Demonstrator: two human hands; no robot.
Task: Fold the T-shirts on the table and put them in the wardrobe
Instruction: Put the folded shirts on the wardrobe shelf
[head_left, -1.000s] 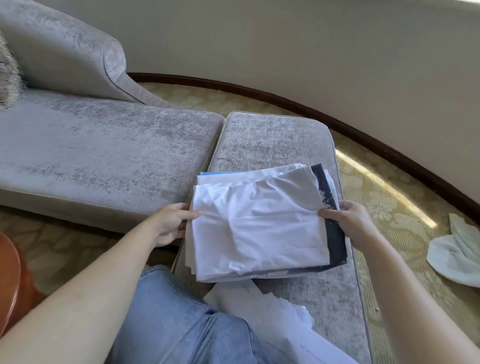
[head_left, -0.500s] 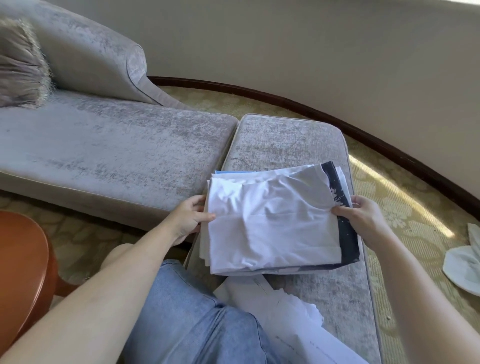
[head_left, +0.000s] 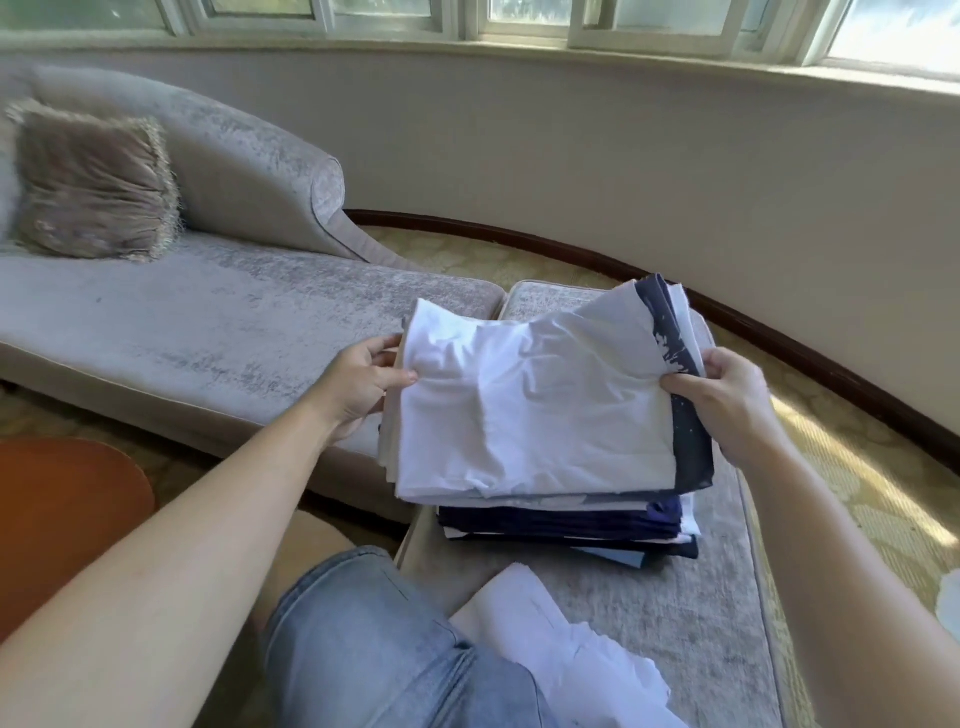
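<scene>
- The stack of folded white and navy cloth T-shirts (head_left: 530, 415): soft matt knit, with the white one on top creased.
- The long grey velvet-like sofa (head_left: 208, 332): short pile with a patchy, silvery sheen.
- The grey rectangular footstool (head_left: 727, 597): the same shimmering pile cloth.
- The brown fringed square cushion (head_left: 88, 182): pleated, faintly satiny fabric.
- The reddish-brown round table (head_left: 62, 509): smooth, wood-like top with a dull gloss.
- The light blue denim trousers (head_left: 363, 649): coarse matt weave.
- The dark curved skirting board (head_left: 519, 236): glossy, like varnished wood.
</scene>
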